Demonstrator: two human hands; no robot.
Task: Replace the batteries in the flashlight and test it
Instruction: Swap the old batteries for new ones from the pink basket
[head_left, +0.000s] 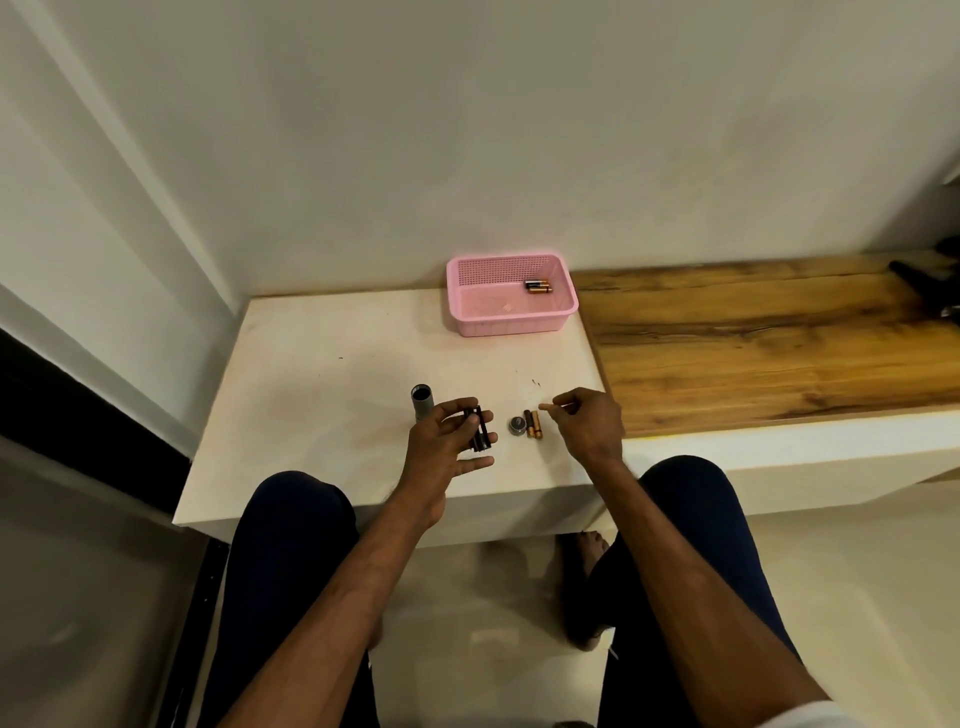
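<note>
My left hand (447, 447) grips a black battery holder (479, 429) just above the white table (322, 364). Left of that hand, the grey flashlight body (422, 401) stands on the table with its open end up. The round flashlight end cap (517, 425) lies on the table, and two gold and black batteries (533, 424) lie right beside it. My right hand (587, 423) hovers right of these batteries with thumb and forefinger pinched together; whether a small thing sits between them is too small to tell. More batteries (538, 286) lie in the pink basket (509, 322).
The pink basket stands at the table's back edge against the white wall. A wooden bench top (769, 338) adjoins the table on the right, with a dark object (924, 283) at its far end. My knees are under the table's front edge.
</note>
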